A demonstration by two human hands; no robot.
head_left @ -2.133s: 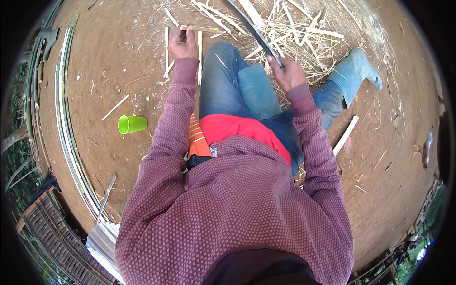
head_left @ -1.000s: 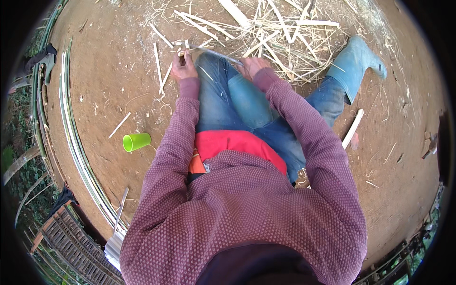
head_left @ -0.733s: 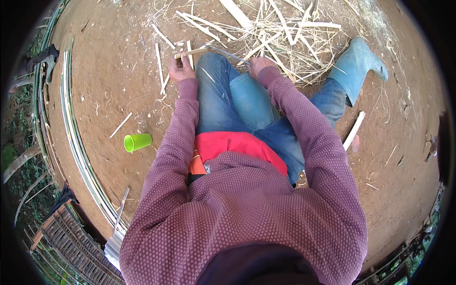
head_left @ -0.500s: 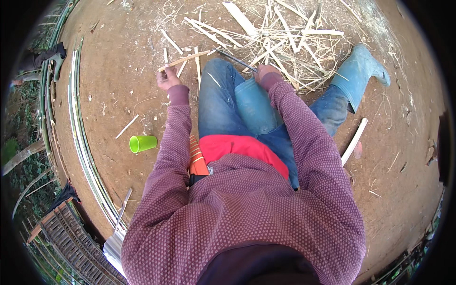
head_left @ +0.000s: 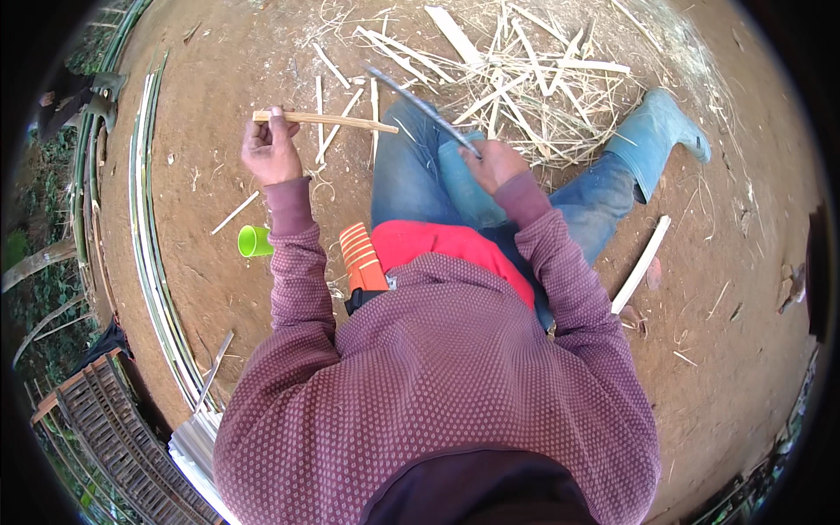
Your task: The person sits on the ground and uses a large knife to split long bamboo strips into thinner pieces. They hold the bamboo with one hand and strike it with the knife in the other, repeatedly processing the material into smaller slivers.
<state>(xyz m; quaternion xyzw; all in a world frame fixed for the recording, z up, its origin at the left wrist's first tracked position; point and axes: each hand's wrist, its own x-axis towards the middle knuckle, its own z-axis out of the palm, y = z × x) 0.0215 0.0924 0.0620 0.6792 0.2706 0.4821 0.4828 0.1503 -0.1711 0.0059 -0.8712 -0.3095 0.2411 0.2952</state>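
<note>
Between the thumb and fingers of my left hand (head_left: 273, 150) is a wooden strip (head_left: 337, 121), held level and pointing right toward my knee. My right hand (head_left: 497, 164) is closed round the handle end of a long knife (head_left: 422, 107). Its dark, thin blade slants up and left over my bent leg. The strip's right end lies near the blade, with a gap between them. An orange sheath (head_left: 362, 261) with pale bands sits at my waist on the left.
Beyond my legs lies a pile of shavings and split strips (head_left: 542, 87). A green cup (head_left: 255, 241) rests left of my left forearm. Long bamboo poles (head_left: 150, 236) run along the left side. A pale split piece (head_left: 641, 265) lies at right. Another person's boot (head_left: 107, 98) shows far left.
My left hand has moved left and slightly nearer with the wooden strip, which now lies level. The knife has lifted off toward the upper left, and my right hand has come nearer.
</note>
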